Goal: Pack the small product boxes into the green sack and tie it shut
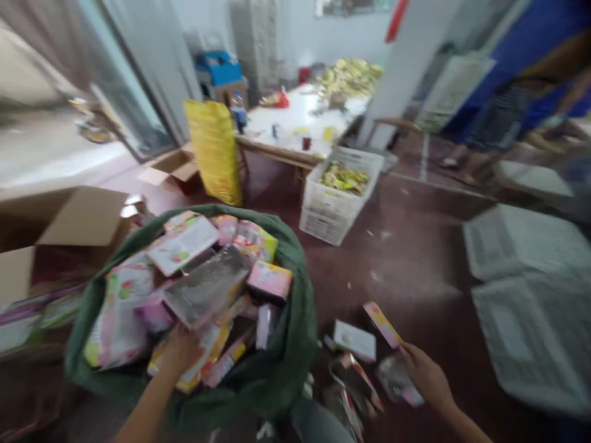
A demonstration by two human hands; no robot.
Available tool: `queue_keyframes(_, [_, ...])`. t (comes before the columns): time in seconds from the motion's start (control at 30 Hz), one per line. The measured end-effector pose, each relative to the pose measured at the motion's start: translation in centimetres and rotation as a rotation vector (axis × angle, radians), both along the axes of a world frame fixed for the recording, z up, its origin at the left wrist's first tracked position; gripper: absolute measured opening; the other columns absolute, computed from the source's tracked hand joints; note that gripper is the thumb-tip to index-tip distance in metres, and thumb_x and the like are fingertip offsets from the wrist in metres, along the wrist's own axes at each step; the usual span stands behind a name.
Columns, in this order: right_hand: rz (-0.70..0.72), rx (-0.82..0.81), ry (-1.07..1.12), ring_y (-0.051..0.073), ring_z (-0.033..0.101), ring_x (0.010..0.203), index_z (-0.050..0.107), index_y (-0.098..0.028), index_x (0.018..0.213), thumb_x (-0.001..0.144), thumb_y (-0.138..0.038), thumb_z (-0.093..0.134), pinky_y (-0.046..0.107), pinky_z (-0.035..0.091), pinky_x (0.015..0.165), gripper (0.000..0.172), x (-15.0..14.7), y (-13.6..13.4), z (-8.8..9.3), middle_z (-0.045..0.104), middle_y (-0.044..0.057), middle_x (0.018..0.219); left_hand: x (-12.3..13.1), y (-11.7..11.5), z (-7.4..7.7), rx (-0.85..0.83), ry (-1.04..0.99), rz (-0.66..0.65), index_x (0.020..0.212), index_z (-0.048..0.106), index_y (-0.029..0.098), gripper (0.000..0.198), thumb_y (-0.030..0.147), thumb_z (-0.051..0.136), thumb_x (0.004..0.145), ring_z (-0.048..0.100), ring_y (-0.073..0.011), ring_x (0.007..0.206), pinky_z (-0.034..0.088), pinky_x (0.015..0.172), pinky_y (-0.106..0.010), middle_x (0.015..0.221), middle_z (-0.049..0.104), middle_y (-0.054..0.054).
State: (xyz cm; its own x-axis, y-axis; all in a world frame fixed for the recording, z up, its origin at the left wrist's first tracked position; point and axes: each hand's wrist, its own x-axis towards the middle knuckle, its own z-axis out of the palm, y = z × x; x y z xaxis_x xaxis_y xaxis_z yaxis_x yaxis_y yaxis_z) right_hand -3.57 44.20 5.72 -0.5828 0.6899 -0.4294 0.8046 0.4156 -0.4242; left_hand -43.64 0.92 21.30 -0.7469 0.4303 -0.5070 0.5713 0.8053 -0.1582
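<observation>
Bare forearms point(150, 400) reach in from below, both cut off by the lower border of the view. Inside the front rim of a green sack point(302, 326), the left hand point(182, 352) is against the near end of a clear plastic package point(210, 286); its fingertips are hard to make out, so I cannot tell whether it grips or merely touches. The package lies tilted across the middle of the heap, see-through and shiny on top; what it contains is unclear. Around it, within the sack's rim, sit a white box point(183, 245) toward the back left and a pink box point(270, 280) near the right edge; lower pieces are partly buried.

Right of the sack, the right hand point(427, 372) pinches the near end of a slim box point(382, 323), yellow and pink, long and narrow, its printing too blurred to read. The fingers cover that end. Nearby on the floor point(406, 271) are a white carton point(354, 340), clear plastic point(391, 374) and darker packaging point(354, 376), all blurred.
</observation>
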Motion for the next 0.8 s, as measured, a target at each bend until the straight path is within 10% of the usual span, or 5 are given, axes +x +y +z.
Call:
queue_keyframes(0.1, [-0.183, -0.063, -0.37, 0.029, 0.07, 0.098, 0.072, -0.023, 0.097, 0.092, -0.034, 0.031, 0.04, 0.054, 0.085, 0.042, 10.6, -2.4, 1.6, 0.073, 0.012, 0.107, 1.0, -1.4, 0.2, -0.133, 0.038, -0.199, 0.083, 0.077, 0.01, 0.03, 0.013, 0.048, 0.082, 0.054, -0.0391, 0.128, 0.03, 0.115, -0.051, 0.131, 0.063, -0.022])
queue_keyframes(0.23, [-0.173, -0.186, -0.577, 0.028, 0.071, 0.096, 0.071, -0.018, 0.092, 0.097, -0.027, 0.032, 0.036, 0.051, 0.08, 0.041, 17.0, -8.3, 4.1, 0.073, 0.015, 0.1, 5.9, -2.3, 0.9, 0.19, 0.42, 0.068, 0.119, 0.064, -0.001, 0.049, 0.029, 0.035, 0.093, 0.055, -0.0419, 0.122, 0.045, 0.101, -0.053, 0.128, 0.06, -0.029])
queue_keyframes(0.5, [0.011, -0.382, -0.435, 0.019, 0.068, 0.101, 0.071, -0.019, 0.101, 0.099, -0.026, 0.044, 0.024, 0.047, 0.083, 0.028, 16.0, -17.5, 3.6, 0.073, 0.008, 0.106, 19.7, -1.0, -0.6, 0.511, 0.054, 0.048, 0.112, 0.06, 0.016, 0.046, 0.049, 0.036, 0.09, 0.059, -0.0314, 0.113, 0.046, 0.104, -0.043, 0.113, 0.064, -0.019])
queue_keyframes(0.8, [0.291, -0.264, -0.469, 0.029, 0.059, 0.117, 0.056, -0.014, 0.136, 0.087, -0.012, 0.055, 0.038, 0.046, 0.097, 0.05, 16.5, -10.8, 3.2, 0.059, 0.018, 0.131, 28.0, -1.5, -8.2, 0.022, -0.572, 0.601, 0.084, 0.062, 0.02, 0.052, 0.065, 0.039, 0.076, 0.069, -0.0349, 0.097, 0.052, 0.089, -0.045, 0.094, 0.073, -0.016])
